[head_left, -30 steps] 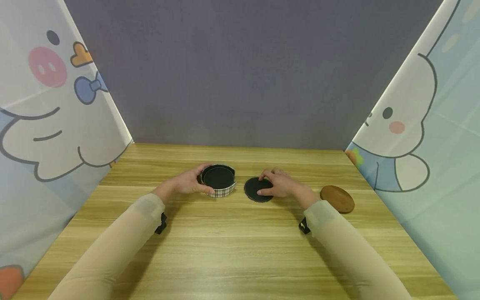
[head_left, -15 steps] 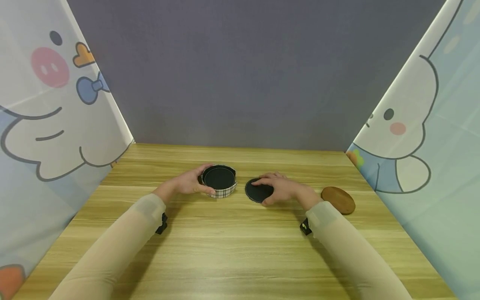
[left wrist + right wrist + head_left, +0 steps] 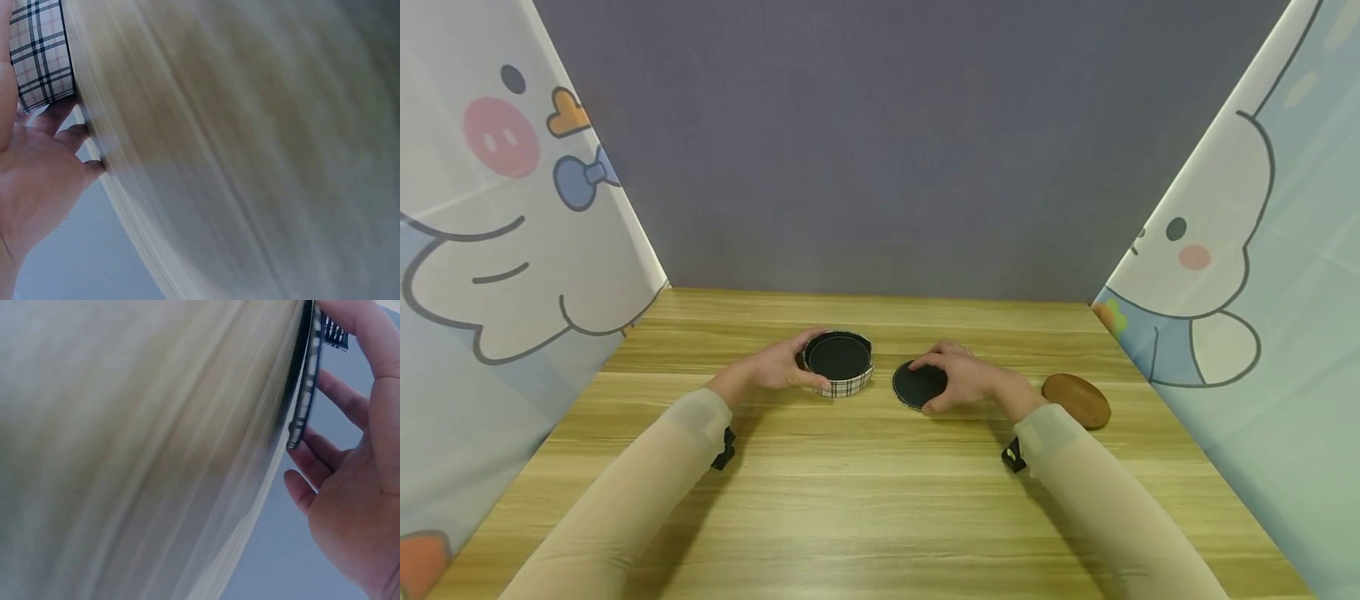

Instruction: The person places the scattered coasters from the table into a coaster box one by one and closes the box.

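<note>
A round coaster holder with a plaid outer wall stands left of the table's middle, a black disc-shaped surface showing inside its rim. My left hand grips it from the left, thumb at the near side and fingers round the back. In the left wrist view the plaid wall shows between thumb and fingers. To its right, my right hand holds a black round coaster by its edges. The right wrist view shows the coaster's patterned edge at the fingers, raised slightly off the table.
A brown oval wooden piece lies at the right, beside the right forearm. The wood-grain table ends at a grey back panel. Cartoon-printed cloth panels stand along both sides.
My right hand has shifted its fingers on the coaster, thumb moving to the near edge, and the coaster has moved slightly nearer me. The left hand keeps its grip on the holder.
</note>
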### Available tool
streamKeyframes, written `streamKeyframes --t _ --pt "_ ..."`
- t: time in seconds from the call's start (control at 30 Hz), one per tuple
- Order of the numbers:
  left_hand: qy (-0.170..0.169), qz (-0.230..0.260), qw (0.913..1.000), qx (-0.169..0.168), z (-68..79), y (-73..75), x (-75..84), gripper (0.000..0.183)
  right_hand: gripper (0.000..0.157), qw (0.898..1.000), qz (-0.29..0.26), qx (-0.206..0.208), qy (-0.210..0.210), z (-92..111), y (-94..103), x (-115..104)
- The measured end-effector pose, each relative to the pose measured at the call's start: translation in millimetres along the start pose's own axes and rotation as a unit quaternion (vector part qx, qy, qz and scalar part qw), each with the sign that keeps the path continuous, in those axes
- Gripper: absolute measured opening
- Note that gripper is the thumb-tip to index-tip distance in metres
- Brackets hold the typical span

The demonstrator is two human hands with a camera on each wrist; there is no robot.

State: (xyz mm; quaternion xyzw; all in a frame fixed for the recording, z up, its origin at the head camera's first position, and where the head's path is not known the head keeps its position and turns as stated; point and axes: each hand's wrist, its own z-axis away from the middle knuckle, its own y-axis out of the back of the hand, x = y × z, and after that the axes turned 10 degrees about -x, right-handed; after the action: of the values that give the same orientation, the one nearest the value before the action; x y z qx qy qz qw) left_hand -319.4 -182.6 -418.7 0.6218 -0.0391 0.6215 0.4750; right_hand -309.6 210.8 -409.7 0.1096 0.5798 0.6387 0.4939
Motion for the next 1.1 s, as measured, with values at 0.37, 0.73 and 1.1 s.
streamKeyframes --t 0.37,0.73,1.1 --pt "-0.003 0.004 1.0 0.001 -0.9 -0.4 -1.5 0.117 0.076 0.997 -0.011 0.078 0.005 -7.1 5.3 -10.6" --pt "-0.005 -0.002 1.0 0.001 -2.2 -0.2 -3.2 0.115 0.077 0.994 0.008 0.107 0.03 -36.5 7.0 -26.7" --pt "0.001 -0.028 0.9996 -0.002 0.5 1.2 0.5 0.118 0.076 0.994 0.027 0.093 0.045 -65.5 4.6 -56.5"
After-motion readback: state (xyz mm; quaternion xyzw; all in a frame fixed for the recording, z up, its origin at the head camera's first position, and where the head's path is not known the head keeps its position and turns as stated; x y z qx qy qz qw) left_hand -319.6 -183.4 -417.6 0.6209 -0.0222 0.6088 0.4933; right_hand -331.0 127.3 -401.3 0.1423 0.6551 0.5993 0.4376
